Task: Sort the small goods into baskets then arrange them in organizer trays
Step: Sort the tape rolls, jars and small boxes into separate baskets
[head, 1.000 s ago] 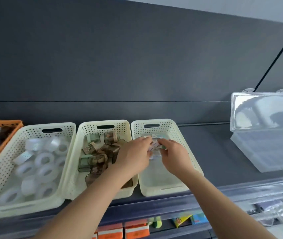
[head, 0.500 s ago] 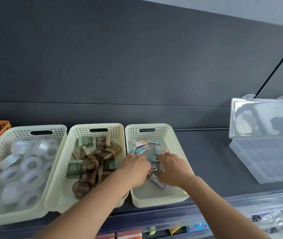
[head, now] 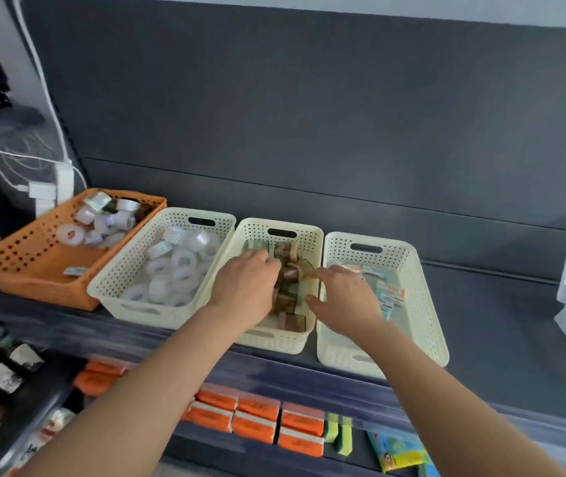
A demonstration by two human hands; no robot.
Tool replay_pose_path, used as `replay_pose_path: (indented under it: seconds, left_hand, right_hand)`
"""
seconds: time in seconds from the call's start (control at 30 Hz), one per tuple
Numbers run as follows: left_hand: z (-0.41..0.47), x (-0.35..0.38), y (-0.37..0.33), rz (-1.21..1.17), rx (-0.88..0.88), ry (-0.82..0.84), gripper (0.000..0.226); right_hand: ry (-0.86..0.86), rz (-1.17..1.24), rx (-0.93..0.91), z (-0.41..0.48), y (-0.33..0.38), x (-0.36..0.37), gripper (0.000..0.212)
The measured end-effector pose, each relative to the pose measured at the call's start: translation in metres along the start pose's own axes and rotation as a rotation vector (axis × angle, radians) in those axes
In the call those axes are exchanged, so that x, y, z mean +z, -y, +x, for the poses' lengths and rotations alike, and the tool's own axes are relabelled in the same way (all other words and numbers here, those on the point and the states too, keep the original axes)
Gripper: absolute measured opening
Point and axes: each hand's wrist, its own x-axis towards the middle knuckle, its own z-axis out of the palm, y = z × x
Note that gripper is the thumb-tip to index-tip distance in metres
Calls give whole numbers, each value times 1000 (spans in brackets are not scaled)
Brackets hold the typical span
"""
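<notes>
Carefully: scoop the tape dispensers point(head: 286, 273) from the middle basket point(head: 257, 235) in small lots, left hand point(head: 245, 287) down among them, grip unreadable, right hand point(head: 343, 297) spread and empty by the rim, ready to corral strays.

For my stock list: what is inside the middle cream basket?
Small brown and green tape dispensers, piled. The left hand covers the left part, hiding the count.
</notes>
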Motion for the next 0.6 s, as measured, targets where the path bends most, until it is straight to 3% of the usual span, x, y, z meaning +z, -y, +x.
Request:
replay_pose_path:
  seconds: [0.1,0.17,0.2,0.27,0.37,0.6]
  left_hand:
    - [-22,-15,36,105,-92,40,33]
    - [-69,-34,121,166,-277,23,28]
    - [-68,-34,127,177,-281,31,28]
    - [-93,-39,205,176,-371,57,27]
    - [-94,-38,210,193,-391,94,24]
    - [-98,-30,221,130,-365,78,18]
  right_hand:
    - [18,14,-100,14,35,7,40]
    - [53,-1,-277,47,123,34,36]
    - [69,15,-272,44,127,29,33]
    - [92,21,-344,76,202,60,32]
    - [143,-3,-346,77,206,62,42]
    - [148,-32,-357,87,216,75,41]
